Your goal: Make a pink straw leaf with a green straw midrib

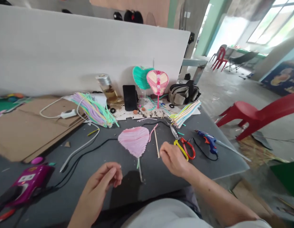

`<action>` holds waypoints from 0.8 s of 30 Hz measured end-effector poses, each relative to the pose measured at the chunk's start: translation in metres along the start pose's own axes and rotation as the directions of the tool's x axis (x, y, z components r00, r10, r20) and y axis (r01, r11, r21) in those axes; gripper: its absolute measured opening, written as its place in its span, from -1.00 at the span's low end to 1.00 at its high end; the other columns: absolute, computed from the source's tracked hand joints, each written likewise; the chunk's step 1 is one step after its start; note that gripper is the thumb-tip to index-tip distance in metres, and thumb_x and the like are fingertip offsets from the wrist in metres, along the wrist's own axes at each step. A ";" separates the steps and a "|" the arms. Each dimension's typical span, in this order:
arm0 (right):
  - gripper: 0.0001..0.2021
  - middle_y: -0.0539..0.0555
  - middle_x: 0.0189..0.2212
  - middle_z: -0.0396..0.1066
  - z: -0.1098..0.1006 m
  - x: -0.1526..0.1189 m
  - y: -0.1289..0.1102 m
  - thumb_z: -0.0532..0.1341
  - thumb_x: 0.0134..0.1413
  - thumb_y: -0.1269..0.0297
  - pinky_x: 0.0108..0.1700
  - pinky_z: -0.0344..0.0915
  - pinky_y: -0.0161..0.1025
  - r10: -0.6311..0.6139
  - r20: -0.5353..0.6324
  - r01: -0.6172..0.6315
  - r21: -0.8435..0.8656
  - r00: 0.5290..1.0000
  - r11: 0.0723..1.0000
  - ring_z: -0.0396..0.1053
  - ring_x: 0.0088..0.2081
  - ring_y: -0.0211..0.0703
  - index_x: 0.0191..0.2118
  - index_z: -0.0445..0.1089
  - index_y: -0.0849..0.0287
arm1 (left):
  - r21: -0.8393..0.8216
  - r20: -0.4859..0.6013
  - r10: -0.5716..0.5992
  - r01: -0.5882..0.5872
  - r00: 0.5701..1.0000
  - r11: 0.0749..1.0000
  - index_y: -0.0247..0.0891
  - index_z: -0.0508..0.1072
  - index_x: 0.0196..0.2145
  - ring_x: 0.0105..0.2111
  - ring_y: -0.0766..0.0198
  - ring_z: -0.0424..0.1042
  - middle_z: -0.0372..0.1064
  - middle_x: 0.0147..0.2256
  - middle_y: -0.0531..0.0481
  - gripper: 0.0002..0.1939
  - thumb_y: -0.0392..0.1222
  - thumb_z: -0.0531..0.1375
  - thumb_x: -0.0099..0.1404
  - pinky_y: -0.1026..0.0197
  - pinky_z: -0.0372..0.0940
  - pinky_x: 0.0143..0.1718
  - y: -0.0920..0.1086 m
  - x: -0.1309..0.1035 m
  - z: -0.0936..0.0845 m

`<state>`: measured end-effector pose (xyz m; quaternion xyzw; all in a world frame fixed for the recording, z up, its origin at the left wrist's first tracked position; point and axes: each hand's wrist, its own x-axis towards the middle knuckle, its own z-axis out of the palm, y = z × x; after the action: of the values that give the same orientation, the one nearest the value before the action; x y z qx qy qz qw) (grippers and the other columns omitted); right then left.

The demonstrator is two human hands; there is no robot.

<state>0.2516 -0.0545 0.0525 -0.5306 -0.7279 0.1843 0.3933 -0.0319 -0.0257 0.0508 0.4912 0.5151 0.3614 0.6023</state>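
A pink fan-shaped piece (134,141) made of pipe cleaners lies on the dark table, its thin stem pointing toward me. My left hand (106,177) hovers left of the stem with its fingers curled together; whether anything small is between them I cannot make out. My right hand (173,158) is closed near the yellow and red handles of the scissors (188,148), and what it holds, if anything, is hidden. Between the pink piece and my right hand lies a thin wooden stick (156,142), with a pink pipe cleaner (152,132) beside it.
A blue glue gun (210,142) lies at the right. Pipe cleaner bundles (96,109) lie at the back left and back right. A phone (130,98), a jar (107,90) and two finished fans (157,83) stand behind. Cables and a magenta device (28,183) are at the left.
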 end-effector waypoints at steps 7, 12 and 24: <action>-0.72 -0.05 -0.58 0.26 -0.048 -0.055 0.034 0.12 0.35 0.18 -0.42 0.11 -0.27 0.193 -0.122 -0.218 -0.238 0.974 0.946 0.22 -0.55 -0.26 -0.43 0.26 0.10 | 0.218 -0.100 0.158 -0.134 0.982 0.967 -0.28 0.51 -0.39 -0.48 0.31 0.33 0.39 -0.53 0.05 -0.74 -0.01 0.27 0.27 0.27 0.25 -0.40 0.006 0.014 -0.023; -0.92 0.06 -0.30 0.50 -0.054 -0.065 0.041 0.18 0.27 0.26 -0.22 0.32 -0.24 0.144 -0.003 -0.139 -0.283 0.990 0.949 0.46 -0.31 -0.14 -0.19 0.39 0.10 | 0.163 -0.161 0.156 -0.129 0.975 0.978 -0.26 0.44 -0.44 -0.51 0.35 0.32 0.37 -0.54 0.09 -0.78 -0.08 0.35 0.15 0.29 0.24 -0.40 0.004 0.031 -0.036; -0.90 0.01 -0.43 0.45 0.058 -0.001 -0.005 0.16 0.19 0.45 -0.31 0.11 -0.28 0.248 0.232 -0.170 -0.309 0.941 0.936 0.37 -0.40 -0.19 -0.34 0.33 0.13 | 0.047 -0.011 0.068 -0.068 0.998 0.997 -0.21 0.23 -0.50 -0.55 0.39 0.23 0.22 -0.55 0.13 -0.66 -0.03 0.10 0.39 0.29 0.13 -0.48 -0.012 0.025 -0.013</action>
<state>0.2040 -0.0483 0.0197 -0.6268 -0.7319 0.1885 0.1893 -0.0398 -0.0024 0.0328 0.5200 0.5101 0.3727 0.5749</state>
